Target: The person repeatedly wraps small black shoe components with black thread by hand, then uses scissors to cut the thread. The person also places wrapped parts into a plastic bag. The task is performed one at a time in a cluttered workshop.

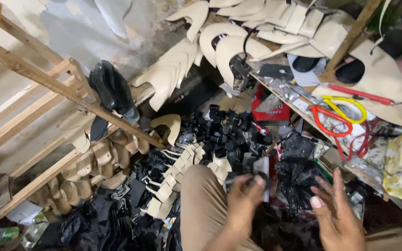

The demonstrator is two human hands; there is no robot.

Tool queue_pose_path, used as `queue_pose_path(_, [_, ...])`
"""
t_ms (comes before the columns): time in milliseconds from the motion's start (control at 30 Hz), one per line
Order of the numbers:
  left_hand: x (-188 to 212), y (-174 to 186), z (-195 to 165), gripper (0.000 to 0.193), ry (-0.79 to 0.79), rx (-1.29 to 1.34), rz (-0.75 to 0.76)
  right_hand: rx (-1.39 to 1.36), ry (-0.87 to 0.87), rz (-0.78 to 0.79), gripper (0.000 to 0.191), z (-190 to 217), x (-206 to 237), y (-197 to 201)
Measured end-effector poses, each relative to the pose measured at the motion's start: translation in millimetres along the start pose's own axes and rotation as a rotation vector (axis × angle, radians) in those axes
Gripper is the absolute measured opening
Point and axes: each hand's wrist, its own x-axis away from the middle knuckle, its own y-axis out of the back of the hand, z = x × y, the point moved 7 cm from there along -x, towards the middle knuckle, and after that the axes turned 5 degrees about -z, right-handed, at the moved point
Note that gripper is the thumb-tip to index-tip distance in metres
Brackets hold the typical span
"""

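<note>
Down low, the left hand [244, 204] grips a small dark blurred piece [257, 179] while the right hand [336, 218] hovers beside it with fingers spread wide, holding nothing. Beyond lies a heap of small black blocks [219, 125], cream leather shoe uppers [177, 167], and red-handled scissors [331, 123] on the cluttered tabletop [284, 90].

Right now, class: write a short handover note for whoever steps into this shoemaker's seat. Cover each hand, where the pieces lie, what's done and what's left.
Left hand: closed around a small dark piece, blurred, above the knee.
Right hand: open, fingers spread, holding nothing, beside a black plastic bag.
Pieces: black heel blocks heaped on the floor; cream cut pieces in a row beside the knee.
Done: cream pieces lined up.
Left: black blocks still loose in their heap.
</note>
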Motion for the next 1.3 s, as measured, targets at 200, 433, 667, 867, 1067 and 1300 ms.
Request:
queue_pose_path(200, [-84, -3, -19, 0.061, 0.108, -0.064, -0.339, 0.227, -0.253, 0.087, 0.066, -101, 12, 53])
queue_pose_path(433, [-107, -68, -42, 0.094, -0.220, -0.153, -0.350, 0.257, -0.263, 0.088, 0.069, -147, 29, 111])
queue_pose_path(667, [-55, -96, 5, 0.057, -0.166, -0.403, 0.016, 0.832, 0.198, -0.726, 0.069, 13, 1, 273])
queue_pose_path(867, [-24, -68, 28, 0.040, -0.238, -0.458, 0.023, 1.325, 0.329, -0.508, 0.092, 61, -42, 267])
queue_pose_path(1067, [-1, -71, 56, 0.031, -0.400, -0.543, 0.238, 1.061, 0.199, -0.496, 0.105, 45, -45, 267])
queue_pose_path(1300, [64, -121, 101, 0.044, -0.265, -0.502, 0.652, 0.715, 0.384, -0.570, 0.094, 59, 12, 238])
